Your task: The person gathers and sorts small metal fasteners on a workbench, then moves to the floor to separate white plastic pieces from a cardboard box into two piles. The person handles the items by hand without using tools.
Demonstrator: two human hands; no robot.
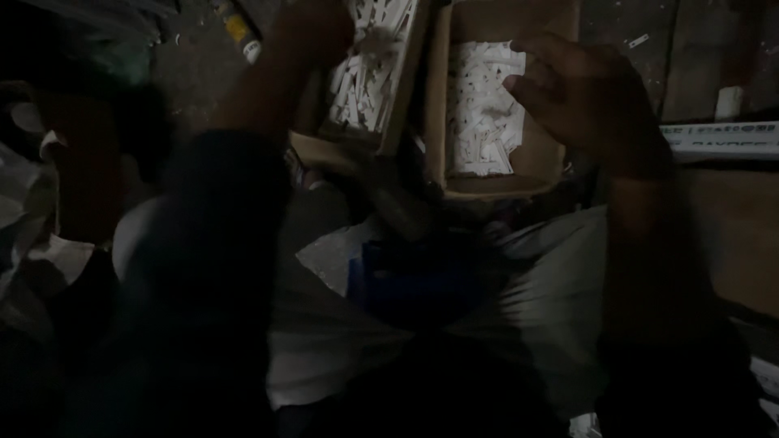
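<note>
- Cardboard boxes (pixel 487 174) of small white pieces (pixel 480 113) sit tilted; a knock could spill them.
- Right hand (pixel 580 93) hovers, fingers curled; left hand (pixel 312 32) blurred, grip unclear.

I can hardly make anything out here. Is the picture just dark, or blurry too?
Head view: both. The lower half is deep in shadow; only the white sticks in the two cardboard boxes catch light. The left hand and right hand are dim and soft-edged, smeared by motion or poor focus.
</note>
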